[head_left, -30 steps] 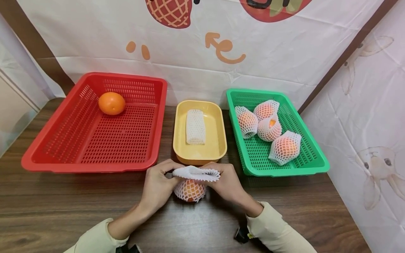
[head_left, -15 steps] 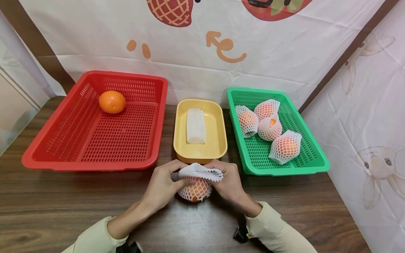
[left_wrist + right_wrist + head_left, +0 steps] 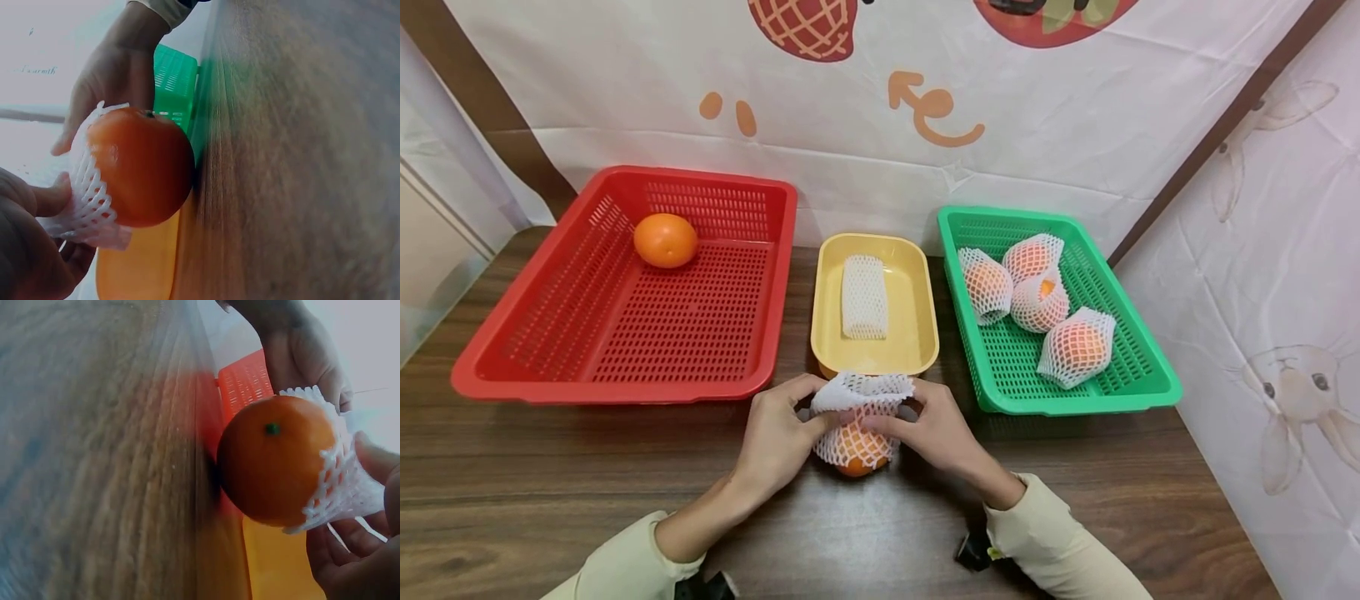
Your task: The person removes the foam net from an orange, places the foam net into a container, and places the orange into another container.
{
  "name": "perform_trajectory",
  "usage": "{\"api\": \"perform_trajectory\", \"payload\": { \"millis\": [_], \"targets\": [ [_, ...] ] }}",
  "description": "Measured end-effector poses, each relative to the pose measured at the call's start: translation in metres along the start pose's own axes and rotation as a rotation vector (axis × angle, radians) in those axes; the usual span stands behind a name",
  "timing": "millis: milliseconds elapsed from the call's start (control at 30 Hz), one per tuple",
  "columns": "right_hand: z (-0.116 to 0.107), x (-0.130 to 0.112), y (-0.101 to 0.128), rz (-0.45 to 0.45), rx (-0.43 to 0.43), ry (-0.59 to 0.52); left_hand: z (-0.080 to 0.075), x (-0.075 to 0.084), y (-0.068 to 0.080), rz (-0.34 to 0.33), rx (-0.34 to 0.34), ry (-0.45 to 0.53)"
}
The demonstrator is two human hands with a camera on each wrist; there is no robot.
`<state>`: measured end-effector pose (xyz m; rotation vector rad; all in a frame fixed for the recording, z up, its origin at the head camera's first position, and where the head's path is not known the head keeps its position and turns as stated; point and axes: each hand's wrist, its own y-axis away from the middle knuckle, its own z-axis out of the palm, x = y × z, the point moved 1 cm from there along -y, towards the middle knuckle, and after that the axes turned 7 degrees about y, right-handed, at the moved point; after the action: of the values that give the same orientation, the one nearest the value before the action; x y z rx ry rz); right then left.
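Note:
An orange (image 3: 269,462) with a green stem nub sits partly inside a white foam net sleeve (image 3: 859,408), near the table's middle. Its lower part is bare in both wrist views, while the net wraps its upper part. My left hand (image 3: 777,437) pinches the net's left side, thumb in front. Opposite it, my right hand (image 3: 945,433) pinches the right side, its thumb lying across the front of the net. The sleeve's open end stands above the fruit. Behind the net, most fingertips are hidden in the head view.
A red basket (image 3: 692,308) at left holds one bare orange (image 3: 666,241). Behind the hands stands a yellow tray (image 3: 913,350) with a flat foam net (image 3: 864,297). At right, a green basket (image 3: 1138,350) contains several netted fruits (image 3: 1077,348). All stand on a wooden table (image 3: 587,467).
The net's open end has risen and turned, and more bare orange shows below it. My right thumb has come round to the front of the net. Baskets and tray stay put.

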<state>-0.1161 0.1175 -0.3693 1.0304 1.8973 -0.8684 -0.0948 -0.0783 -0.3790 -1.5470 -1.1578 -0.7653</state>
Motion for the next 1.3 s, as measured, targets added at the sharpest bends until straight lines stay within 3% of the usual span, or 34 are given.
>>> {"api": "perform_trajectory", "payload": {
  "millis": [200,467,600,733,933,1067,1200,1300],
  "targets": [
    [-0.001,0.019,-0.002,-0.025,0.085,0.131,0.001,0.001,0.001,0.015,0.008,0.035],
    [-0.001,0.022,0.001,-0.038,0.198,0.203,0.002,0.002,0.002,-0.003,-0.157,-0.006],
    [0.0,0.022,0.001,-0.104,0.197,0.193,0.002,0.003,0.002,0.011,-0.165,-0.007],
    [0.0,0.02,0.0,-0.147,0.162,0.163,0.001,0.005,0.001,0.052,-0.125,-0.009],
    [-0.001,0.019,-0.001,-0.142,0.05,0.193,0.0,0.004,0.0,0.065,-0.083,-0.005],
    [-0.002,0.019,-0.001,-0.122,0.07,0.221,0.0,0.004,0.001,0.09,-0.076,0.004],
    [-0.003,0.02,-0.001,-0.11,0.122,0.232,0.001,0.005,0.002,0.087,-0.12,-0.034],
    [-0.002,0.021,0.0,-0.104,0.14,0.253,0.005,0.005,0.005,0.035,-0.212,-0.084]
  ]
}}
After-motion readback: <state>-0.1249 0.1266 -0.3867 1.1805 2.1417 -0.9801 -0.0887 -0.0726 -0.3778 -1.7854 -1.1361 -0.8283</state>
